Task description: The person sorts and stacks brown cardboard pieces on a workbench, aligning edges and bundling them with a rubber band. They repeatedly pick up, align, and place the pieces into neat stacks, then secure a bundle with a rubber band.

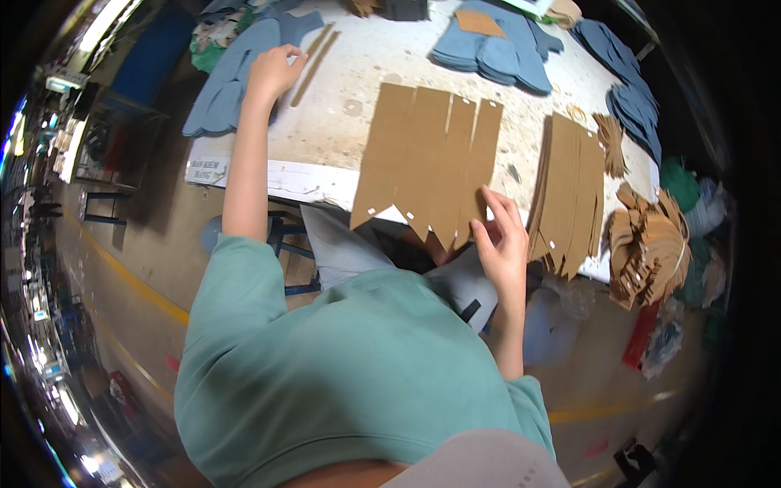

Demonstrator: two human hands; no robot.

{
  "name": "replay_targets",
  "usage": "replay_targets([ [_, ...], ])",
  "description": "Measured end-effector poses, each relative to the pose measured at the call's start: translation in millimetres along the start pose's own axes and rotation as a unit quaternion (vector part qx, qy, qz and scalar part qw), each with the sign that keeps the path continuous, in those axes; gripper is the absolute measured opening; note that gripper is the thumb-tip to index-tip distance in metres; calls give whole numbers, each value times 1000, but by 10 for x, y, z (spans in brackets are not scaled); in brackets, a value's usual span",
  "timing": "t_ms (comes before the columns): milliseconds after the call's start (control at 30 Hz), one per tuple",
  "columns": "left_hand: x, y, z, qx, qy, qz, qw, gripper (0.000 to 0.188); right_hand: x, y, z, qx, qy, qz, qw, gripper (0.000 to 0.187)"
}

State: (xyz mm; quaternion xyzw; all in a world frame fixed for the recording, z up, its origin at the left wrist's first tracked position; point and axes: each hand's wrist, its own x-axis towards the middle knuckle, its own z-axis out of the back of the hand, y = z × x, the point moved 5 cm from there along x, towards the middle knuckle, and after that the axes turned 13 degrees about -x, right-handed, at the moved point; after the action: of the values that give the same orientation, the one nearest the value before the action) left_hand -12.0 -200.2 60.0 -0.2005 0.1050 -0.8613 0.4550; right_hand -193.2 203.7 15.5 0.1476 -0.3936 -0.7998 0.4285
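A brown sheet cut into long strips lies in front of me on the white tabletop, its pointed lower ends hanging past the near edge. Small white marks dot it, and narrow gaps part some strips on its right side. My right hand is at its lower right edge, thumb and forefinger apart, holding nothing that shows. To the far left, my left hand hovers by two loose narrow brown strips, its fingers loosely bent and seemingly empty. Blue glove-shaped pieces lie beneath and beside that arm.
Another stack of slit brown sheets lies to the right, overhanging the table edge. Beyond it are a tied brown bundle and a smaller bunch. Stacked blue pieces sit at the back, more blue pieces at far right.
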Motion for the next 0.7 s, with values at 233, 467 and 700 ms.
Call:
replay_targets([
  [233, 606, 543, -423, 0, 72, 12, 997, 33, -16, 158, 100, -134, -54, -20, 989, 38],
  [467, 351, 195, -304, -242, 114, 74, 961, 33, 50, 345, 127, -71, -51, 32, 996, 33],
  [700, -980, -1233, 101, -502, 349, -112, 784, 11, 278, 609, -141, 175, -7, 100, 979, 34],
])
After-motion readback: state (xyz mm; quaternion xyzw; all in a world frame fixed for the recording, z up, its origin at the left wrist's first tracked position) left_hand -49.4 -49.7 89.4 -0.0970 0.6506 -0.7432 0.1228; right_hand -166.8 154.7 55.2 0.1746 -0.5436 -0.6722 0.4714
